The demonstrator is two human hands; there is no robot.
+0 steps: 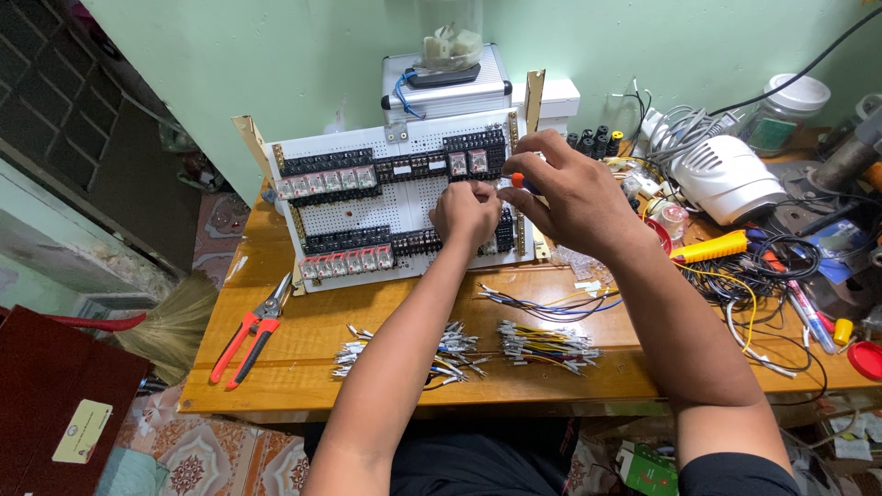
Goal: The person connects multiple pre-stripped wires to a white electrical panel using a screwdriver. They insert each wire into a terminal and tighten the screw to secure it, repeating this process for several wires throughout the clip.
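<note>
I am holding a small screwdriver with an orange handle (518,180) in my right hand (570,197), fingers pinched narrow around it, the tip pointing toward the white panel board (367,216) that is leaning upright at the back of the wooden table (303,354). My left hand (466,213) is curled tight just beside it, knuckles toward me, pressing against the black terminal blocks (418,243) on the board's right half; whether it is pinching a wire I cannot tell, since the fingers are hiding it.

To do this well, I am judging that the left hand should be steadying whatever sits at the terminal while the screwdriver stays square to the screw, so the tip is not slipping onto the neighbouring relays (326,181).

Nearer to me, bundles of short wires with metal tips (547,346) are lying in loose rows, and more (404,354) to their left. Red-handled cutters (246,338) are resting near the table's left edge. A yellow tool (709,246) and a tangle of cables (763,276) are crowding the right side.
</note>
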